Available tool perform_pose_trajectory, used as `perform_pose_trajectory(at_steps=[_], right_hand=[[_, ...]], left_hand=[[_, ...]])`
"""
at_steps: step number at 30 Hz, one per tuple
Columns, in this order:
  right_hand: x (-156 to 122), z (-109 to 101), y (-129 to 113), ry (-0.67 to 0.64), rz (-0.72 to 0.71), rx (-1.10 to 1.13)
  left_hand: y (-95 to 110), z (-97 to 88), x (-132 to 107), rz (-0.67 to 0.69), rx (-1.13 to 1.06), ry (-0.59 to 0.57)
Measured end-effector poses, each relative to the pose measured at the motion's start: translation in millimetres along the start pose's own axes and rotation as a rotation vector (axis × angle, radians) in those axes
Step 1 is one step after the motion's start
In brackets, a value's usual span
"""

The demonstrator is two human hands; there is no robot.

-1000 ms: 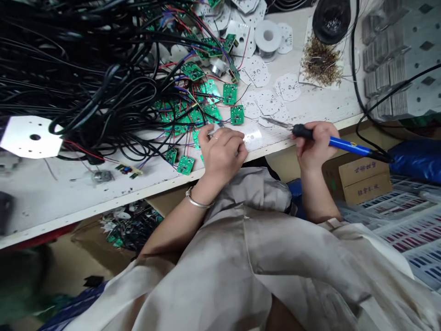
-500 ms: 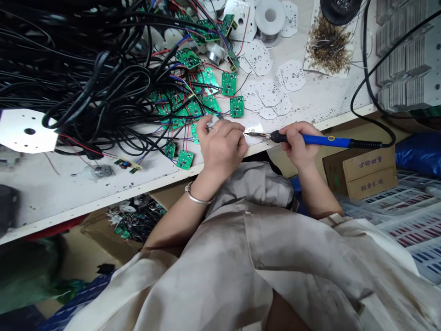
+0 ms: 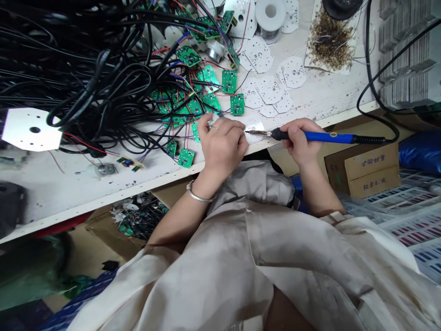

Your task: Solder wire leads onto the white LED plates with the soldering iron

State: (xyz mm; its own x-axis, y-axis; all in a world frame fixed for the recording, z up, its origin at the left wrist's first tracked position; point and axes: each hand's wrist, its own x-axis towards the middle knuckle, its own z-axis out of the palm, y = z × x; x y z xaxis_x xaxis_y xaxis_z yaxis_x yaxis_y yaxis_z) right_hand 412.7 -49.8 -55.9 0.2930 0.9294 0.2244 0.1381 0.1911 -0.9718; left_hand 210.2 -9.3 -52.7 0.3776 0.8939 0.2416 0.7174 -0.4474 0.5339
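My right hand (image 3: 303,138) is closed round the blue handle of a soldering iron (image 3: 330,137), which lies nearly level and points left. Its metal tip ends right at the fingertips of my left hand (image 3: 223,145). Those fingers are curled and pressed together at the table edge, and what they pinch is hidden. Under the tip is a shiny white board (image 3: 255,126), partly covered by the left hand. A small grey part shows just behind the left fingers. Beside that hand lie small green circuit boards (image 3: 186,157) with red and blue wires.
Black cables (image 3: 113,87) heap over the left of the table. White octagonal boards (image 3: 270,89) lie behind my hands, near a solder spool (image 3: 270,20). A stained pad (image 3: 330,43) sits at the back right. The iron's black cord (image 3: 365,94) loops on the right, above cardboard boxes (image 3: 370,172).
The whole view has shifted slightly. Both hands keep nearly the same pose, with the iron's tip still at the left fingertips.
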Motion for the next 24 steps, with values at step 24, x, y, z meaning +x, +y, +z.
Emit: perform_pose_trajectory(at_steps=[24], right_hand=[[32, 5, -4, 0.007, -0.238, -0.616]], left_hand=[[0, -25.6, -6, 0.131, 0.146, -0.033]])
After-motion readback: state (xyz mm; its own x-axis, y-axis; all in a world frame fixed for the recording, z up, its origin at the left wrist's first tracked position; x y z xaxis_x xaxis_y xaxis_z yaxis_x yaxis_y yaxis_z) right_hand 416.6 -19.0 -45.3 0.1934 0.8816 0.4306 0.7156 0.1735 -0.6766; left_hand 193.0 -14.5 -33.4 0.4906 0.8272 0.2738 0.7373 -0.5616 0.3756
